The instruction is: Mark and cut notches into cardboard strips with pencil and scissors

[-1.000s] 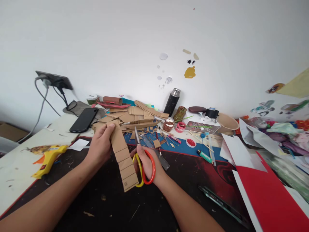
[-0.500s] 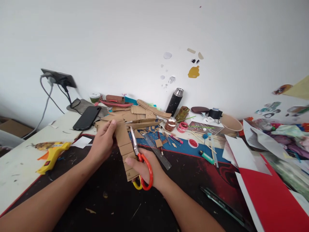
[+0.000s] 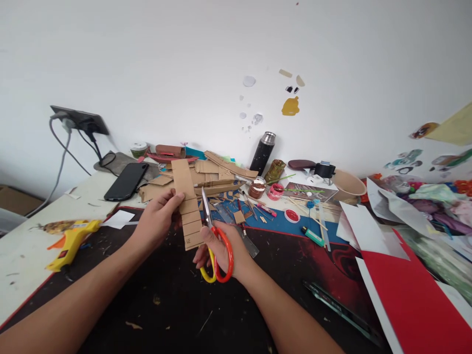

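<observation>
A strip of brown cardboard (image 3: 186, 189) stands nearly upright in front of me, with several dark lines drawn across its lower half. My left hand (image 3: 161, 215) pinches its left edge between thumb and fingers. My right hand (image 3: 229, 248) is closed around scissors (image 3: 222, 255) with one red and one yellow handle loop. Their blades point up and away, look closed, and lie just right of the strip. The right fingers are close to the strip's lower end; I cannot tell whether they touch it.
Cardboard scraps (image 3: 217, 167) pile up behind my hands. A yellow glue gun (image 3: 72, 246) and a black phone (image 3: 126, 182) lie left. Behind stand a black flask (image 3: 263, 153) and paint jars (image 3: 257, 188). Right are a green lighter (image 3: 312, 236), a cutter knife (image 3: 339, 309) and red paper (image 3: 401, 300).
The cardboard strip has risen and its lower end has come away from the right thumb. My left hand now grips it lower down its length. The scissors stay in my right hand.
</observation>
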Demonstrator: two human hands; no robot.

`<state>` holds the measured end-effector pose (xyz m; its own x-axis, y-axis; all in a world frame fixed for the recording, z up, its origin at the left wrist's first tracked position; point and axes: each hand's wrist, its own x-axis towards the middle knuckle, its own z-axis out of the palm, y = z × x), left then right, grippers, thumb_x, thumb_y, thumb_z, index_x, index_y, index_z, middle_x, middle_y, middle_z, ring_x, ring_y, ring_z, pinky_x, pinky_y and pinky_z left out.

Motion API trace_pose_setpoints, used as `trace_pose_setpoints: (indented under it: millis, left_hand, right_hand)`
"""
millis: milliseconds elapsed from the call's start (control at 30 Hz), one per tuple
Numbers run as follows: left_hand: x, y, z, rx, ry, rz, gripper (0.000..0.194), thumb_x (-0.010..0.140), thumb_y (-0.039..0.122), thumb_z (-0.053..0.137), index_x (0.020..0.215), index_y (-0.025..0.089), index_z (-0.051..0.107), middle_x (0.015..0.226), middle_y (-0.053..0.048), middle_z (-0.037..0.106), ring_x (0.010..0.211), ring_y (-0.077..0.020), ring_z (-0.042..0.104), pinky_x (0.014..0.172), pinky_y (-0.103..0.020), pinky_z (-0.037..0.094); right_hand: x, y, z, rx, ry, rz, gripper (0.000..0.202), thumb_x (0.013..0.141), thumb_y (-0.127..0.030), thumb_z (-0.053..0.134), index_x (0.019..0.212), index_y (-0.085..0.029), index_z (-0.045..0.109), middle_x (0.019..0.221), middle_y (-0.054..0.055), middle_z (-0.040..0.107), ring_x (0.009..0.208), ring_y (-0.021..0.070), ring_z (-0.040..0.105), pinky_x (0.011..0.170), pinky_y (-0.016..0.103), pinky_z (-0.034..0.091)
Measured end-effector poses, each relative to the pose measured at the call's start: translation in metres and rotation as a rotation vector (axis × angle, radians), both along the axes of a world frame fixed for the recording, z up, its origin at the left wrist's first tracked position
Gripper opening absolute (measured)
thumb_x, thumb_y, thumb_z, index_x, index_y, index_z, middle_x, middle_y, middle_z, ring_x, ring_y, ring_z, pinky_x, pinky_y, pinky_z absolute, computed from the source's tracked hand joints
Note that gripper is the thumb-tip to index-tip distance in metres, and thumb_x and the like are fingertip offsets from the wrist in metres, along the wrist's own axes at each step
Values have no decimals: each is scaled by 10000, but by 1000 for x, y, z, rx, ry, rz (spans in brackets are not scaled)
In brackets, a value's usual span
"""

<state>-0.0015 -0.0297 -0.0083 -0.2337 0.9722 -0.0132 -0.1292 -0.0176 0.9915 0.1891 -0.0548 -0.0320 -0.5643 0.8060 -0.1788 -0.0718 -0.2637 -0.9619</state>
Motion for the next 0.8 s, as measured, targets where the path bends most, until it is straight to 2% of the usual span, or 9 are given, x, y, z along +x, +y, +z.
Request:
trace_pose_setpoints:
  millis: [133,233,367,467,600,800]
  left_hand:
    - [-3,1,-1,16,5,64,407,753,577,867,813,239,650,595,58,564,435,-122,485,380,-240,374]
    - [-4,0,-1,8,7,99,398,754,577,852,819,249,636,612,49,581,438,-135,497,373,-253,376]
    - [-3,-2,2,18,14,101,417,717,566,876,795,256,608,596,51,582,405,-132,467,352,-258,359]
    - [-1,-4,4,20,52,82,415,718,568,883,800,252,627,595,44,600,392,-133,468,342,-258,354]
    - [1,-8,5,44,103,49,402,741,577,878,814,248,658,601,40,608,392,-138,488,349,-258,377]
    - [8,-13,4,20,143,12,407,741,594,882,833,242,698,642,21,653,403,-137,488,359,-260,376]
  right_hand:
    - [2,3,1,2,49,32,980,665,-1086,716,1100,-215,609,786,59,780,669,241,801,629,310,618]
    - [4,4,2,30,26,50,1038,670,-1103,680,1176,-198,636,877,93,803,769,277,842,682,337,642]
    - [8,1,0,74,-70,25,926,801,-1066,621,1140,-205,626,834,45,779,523,175,713,496,260,541]
    - [10,-3,-1,192,-153,8,776,921,-975,622,1051,-209,624,789,10,740,464,131,640,450,230,480]
    - [10,-7,2,248,-203,15,685,988,-897,638,994,-212,629,735,-11,700,461,122,623,446,217,465]
    - [8,-8,-3,261,-222,-26,674,1003,-893,619,973,-219,621,681,-28,657,453,138,635,429,222,486]
